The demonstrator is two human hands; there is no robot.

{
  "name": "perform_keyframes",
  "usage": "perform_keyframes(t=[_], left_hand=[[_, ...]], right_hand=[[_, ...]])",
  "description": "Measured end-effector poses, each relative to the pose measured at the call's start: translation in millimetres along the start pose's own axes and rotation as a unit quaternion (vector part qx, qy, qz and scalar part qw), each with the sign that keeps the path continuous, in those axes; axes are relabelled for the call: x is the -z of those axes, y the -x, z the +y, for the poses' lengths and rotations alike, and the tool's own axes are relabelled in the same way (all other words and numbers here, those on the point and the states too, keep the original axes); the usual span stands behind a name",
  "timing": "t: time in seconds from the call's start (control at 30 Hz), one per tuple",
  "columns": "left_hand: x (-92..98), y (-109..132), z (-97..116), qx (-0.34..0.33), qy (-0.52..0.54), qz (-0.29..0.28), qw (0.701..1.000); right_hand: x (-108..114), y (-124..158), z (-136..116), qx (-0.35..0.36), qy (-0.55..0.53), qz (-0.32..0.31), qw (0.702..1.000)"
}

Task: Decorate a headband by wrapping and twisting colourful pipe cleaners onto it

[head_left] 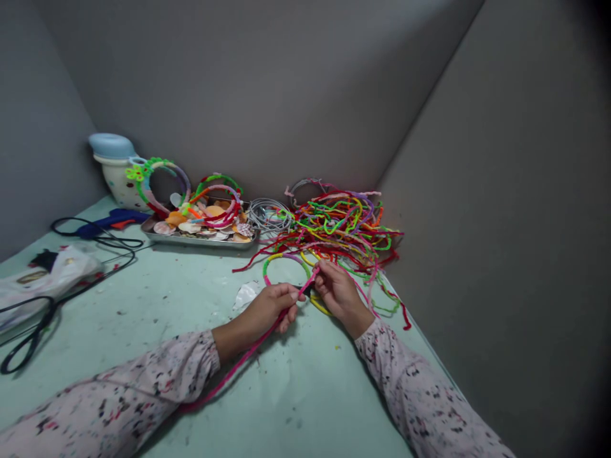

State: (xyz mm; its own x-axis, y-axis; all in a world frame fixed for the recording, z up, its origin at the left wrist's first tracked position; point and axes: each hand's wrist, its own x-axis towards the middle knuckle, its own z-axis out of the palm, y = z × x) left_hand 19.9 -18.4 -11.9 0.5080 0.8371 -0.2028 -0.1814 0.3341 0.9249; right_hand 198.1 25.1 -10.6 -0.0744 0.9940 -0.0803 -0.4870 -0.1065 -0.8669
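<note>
Both hands worked on a pink pipe cleaner (238,364), its long end trailing down across the pale green desk (296,407). The left hand (271,310) was curled closed around the strand; the right hand (340,294) pinched it higher up, the two hands nearly touching. A small dark item between them was too hidden to identify. A green-and-pink hoop (265,266) lay just beyond the hands, a yellow hoop (319,305) partly under the right one, both beside a tangled heap of multicoloured pipe cleaners (338,226). Farther back sat a steel tray (200,242) of seashells and coiled silver wire (268,215). Left on the desk: black-handled scissors (45,324), a blue glue gun (112,222).
</note>
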Motion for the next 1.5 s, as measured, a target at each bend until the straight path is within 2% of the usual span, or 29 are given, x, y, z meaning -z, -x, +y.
perform_keyframes(t=[0.23, 0.37, 0.67, 0.8, 0.97, 1.23, 1.33, 1.5], left_hand=[[0.8, 2, 6, 0.013, 0.011, -0.055, 0.998], [3.8, 1, 6, 0.016, 0.029, -0.059, 0.998], [5.6, 0, 0, 0.002, 0.027, -0.030, 0.999], [5.4, 0, 2, 0.005, 0.028, -0.036, 0.999], [6.8, 0, 3, 0.003, 0.032, -0.048, 0.998], [5.8, 0, 3, -0.017, 0.029, -0.034, 0.999], [4.8, -1, 3, -0.023, 0.039, -0.030, 0.999], [4.9, -1, 1, -0.011, 0.042, -0.018, 0.999]], right_hand=[[-7, 6, -5, 0.018, -0.100, -0.006, 0.995], [-6, 7, -5, 0.008, -0.121, -0.018, 0.992], [-3, 6, 3, 0.001, -0.019, -0.053, 0.998], [-6, 8, 4, 0.023, 0.001, -0.030, 0.999], [-7, 6, 3, 0.043, -0.031, 0.003, 0.999], [-13, 18, 5, -0.033, 0.104, -0.094, 0.990], [-11, 16, 7, -0.011, 0.129, -0.075, 0.989], [-3, 8, 7, 0.022, 0.108, -0.026, 0.994]])
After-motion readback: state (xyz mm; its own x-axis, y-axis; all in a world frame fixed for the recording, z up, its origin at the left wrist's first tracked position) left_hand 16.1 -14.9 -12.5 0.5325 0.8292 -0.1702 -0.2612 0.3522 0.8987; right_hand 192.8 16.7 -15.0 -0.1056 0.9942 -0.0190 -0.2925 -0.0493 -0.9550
